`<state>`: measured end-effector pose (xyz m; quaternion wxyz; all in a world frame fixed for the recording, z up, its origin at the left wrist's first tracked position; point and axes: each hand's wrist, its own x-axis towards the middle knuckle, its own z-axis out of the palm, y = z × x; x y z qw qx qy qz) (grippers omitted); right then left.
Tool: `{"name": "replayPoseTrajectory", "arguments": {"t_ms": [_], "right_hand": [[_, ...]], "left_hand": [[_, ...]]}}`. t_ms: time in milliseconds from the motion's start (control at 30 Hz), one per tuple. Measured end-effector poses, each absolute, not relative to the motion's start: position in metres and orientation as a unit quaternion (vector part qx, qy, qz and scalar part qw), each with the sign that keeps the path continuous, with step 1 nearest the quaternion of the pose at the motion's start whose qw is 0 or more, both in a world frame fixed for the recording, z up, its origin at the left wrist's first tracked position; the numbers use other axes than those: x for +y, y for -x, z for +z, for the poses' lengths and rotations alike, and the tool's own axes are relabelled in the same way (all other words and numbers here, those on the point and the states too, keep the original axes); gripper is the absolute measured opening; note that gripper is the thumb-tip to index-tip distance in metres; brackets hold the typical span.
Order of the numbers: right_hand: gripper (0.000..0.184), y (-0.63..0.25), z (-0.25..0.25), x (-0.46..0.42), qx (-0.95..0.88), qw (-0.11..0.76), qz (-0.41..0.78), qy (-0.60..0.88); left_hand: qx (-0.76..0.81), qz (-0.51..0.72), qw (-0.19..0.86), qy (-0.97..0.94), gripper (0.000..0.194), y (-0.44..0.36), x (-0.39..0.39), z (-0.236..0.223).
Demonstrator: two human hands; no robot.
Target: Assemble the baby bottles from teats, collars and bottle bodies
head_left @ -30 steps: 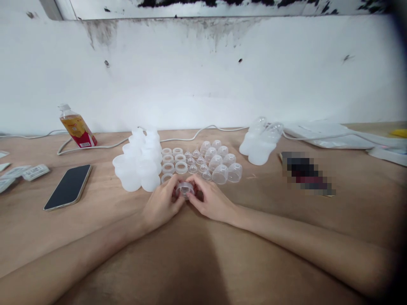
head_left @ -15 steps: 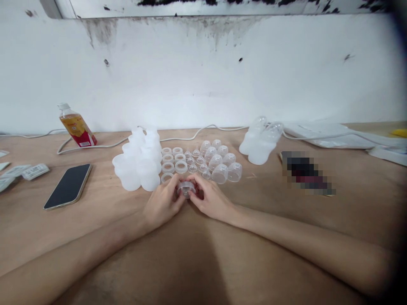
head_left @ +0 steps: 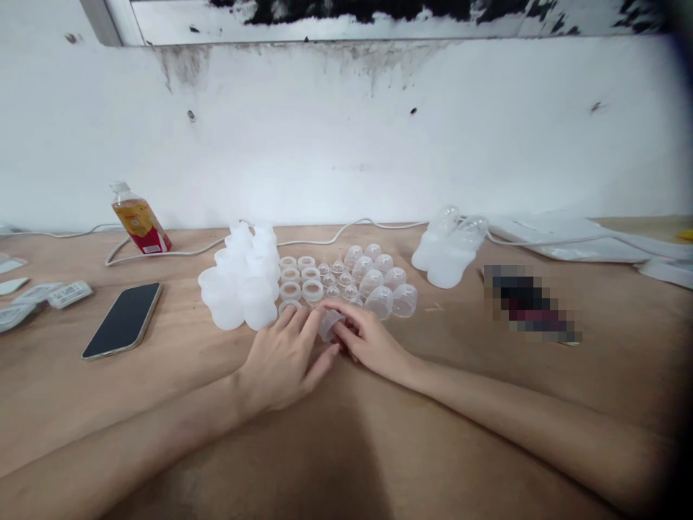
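Observation:
My right hand (head_left: 373, 342) pinches a translucent baby-bottle ring (head_left: 329, 325), tilted on its side just above the table. A clear teat seems to sit inside it, though my fingers hide part. My left hand (head_left: 286, 354) has its fingers stretched out beside the ring and its thumb held apart; its fingertips come close to the ring, and I cannot tell whether they touch. Beyond my hands stand rows of white bottle rings (head_left: 312, 290), clear teats (head_left: 345, 278) and clear domed caps (head_left: 371, 283). White bottle bodies (head_left: 241, 282) are grouped to the left of the rings.
Two capped bottles (head_left: 448, 249) stand at the back right. A phone (head_left: 123, 320) and a drink bottle (head_left: 141, 219) are on the left, near small labelled packets (head_left: 70, 294). A white cable (head_left: 346, 232) runs along the wall; a pixelated item (head_left: 530, 303) and plastic bags (head_left: 563, 238) lie right.
My left hand has let go of the ring, its fingers straightening and thumb moving away. The ring has tipped over sideways in my right hand. The view has shifted slightly.

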<state>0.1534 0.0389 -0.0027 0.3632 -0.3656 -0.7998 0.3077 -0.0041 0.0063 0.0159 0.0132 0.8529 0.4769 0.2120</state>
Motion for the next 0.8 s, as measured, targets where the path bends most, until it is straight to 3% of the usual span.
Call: {"name": "replayPoseTrajectory", "arguments": {"t_ms": [133, 267, 367, 633, 800], "right_hand": [[0.033, -0.156, -0.009, 0.046, -0.737, 0.348, 0.452, 0.362], [0.034, -0.154, -0.006, 0.046, -0.696, 0.353, 0.51, 0.362], [0.039, -0.153, -0.001, 0.044, -0.684, 0.355, 0.528, 0.357], [0.037, -0.153, -0.001, 0.048, -0.623, 0.409, 0.562, 0.36], [0.031, -0.154, -0.002, 0.048, -0.588, 0.432, 0.591, 0.345]], "left_hand": [[0.468, 0.201, -0.109, -0.854, 0.032, 0.015, 0.0, 0.053], [0.477, 0.189, -0.2, -0.835, 0.041, 0.049, 0.02, 0.077], [0.457, 0.151, -0.184, -0.857, 0.044, 0.076, 0.04, 0.078], [0.46, 0.071, -0.177, -0.867, 0.03, 0.075, 0.023, 0.099], [0.492, 0.127, -0.083, -0.857, 0.029, 0.049, 0.007, 0.101]]}}
